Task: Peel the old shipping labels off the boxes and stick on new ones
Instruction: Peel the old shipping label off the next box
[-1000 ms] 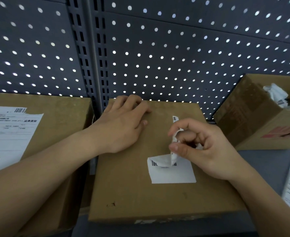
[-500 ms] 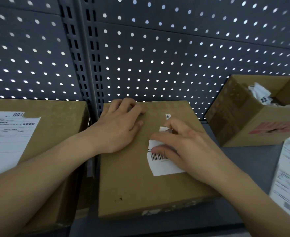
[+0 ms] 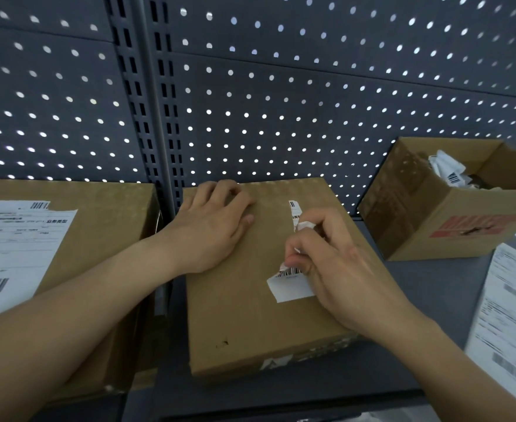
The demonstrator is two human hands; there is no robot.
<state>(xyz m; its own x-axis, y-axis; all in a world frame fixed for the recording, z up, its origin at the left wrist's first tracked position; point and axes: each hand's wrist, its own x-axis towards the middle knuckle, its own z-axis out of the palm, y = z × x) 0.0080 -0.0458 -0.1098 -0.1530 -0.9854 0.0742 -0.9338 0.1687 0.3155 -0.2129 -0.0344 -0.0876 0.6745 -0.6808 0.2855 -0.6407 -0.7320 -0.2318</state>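
Label (image 3: 291, 289) sits pinched between right hand (image 3: 342, 269) fingers (image 3: 305, 242) on middle box (image 3: 235, 315).

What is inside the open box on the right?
Crumpled white label scraps with barcodes lie in the open box; its front wall hides whatever lies lower.

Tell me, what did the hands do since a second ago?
The right hand came down from its lifted pull and now pinches the torn top edge of the label, with the peeled scrap still in its fingers. The left hand stayed flat on the box, which did not move.
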